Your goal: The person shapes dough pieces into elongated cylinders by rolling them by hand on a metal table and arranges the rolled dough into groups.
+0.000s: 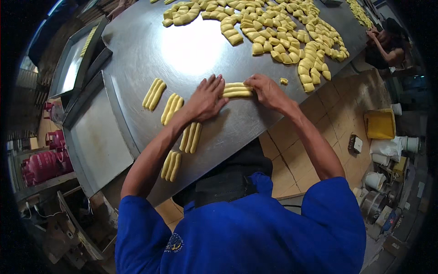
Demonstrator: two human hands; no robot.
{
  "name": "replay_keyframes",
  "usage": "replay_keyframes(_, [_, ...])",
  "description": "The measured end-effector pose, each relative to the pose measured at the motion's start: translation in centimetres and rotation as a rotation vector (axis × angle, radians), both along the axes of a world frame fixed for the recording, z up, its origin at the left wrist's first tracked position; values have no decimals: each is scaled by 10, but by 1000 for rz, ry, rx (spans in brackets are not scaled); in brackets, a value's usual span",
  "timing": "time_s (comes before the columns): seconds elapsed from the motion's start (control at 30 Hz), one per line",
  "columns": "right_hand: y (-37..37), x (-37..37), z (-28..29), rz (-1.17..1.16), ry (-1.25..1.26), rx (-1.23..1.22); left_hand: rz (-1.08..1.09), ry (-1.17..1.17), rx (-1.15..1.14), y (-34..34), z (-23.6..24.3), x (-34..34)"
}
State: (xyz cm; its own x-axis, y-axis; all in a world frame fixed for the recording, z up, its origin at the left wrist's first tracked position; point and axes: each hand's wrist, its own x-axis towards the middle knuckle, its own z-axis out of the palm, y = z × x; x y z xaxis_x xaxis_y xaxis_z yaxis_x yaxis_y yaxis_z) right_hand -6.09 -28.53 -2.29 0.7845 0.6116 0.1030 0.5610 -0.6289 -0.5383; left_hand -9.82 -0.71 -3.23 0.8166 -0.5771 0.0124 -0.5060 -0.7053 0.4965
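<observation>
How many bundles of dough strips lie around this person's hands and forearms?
5: one bundle between the left hand and right hand, two bundles left of the left forearm, two right of it. More may be hidden.

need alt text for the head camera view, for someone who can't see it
A person's left hand and right hand are at opposite ends of a set of yellow dough strips on a metal table. Four similar sets lie nearby, with many cut dough pieces spread farther away.
</observation>
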Motion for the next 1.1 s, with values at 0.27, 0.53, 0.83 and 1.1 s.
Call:
replay_keyframes(0.27, [14, -15, 19, -46, -151, -52, 23, -212, 143, -9, -8, -2])
replay_keyframes(0.53, [29, -15, 36, -162, 429, -13, 75, -181, 18, -23, -41, -4])
replay_keyframes(0.83, [48, -3, 41, -339, 413, 362, 296, -110, -97, -19, -5, -70])
replay_keyframes(1.1, [132, -25, 137, -54, 215, 172, 875, -425, -217, 101, 61, -205])
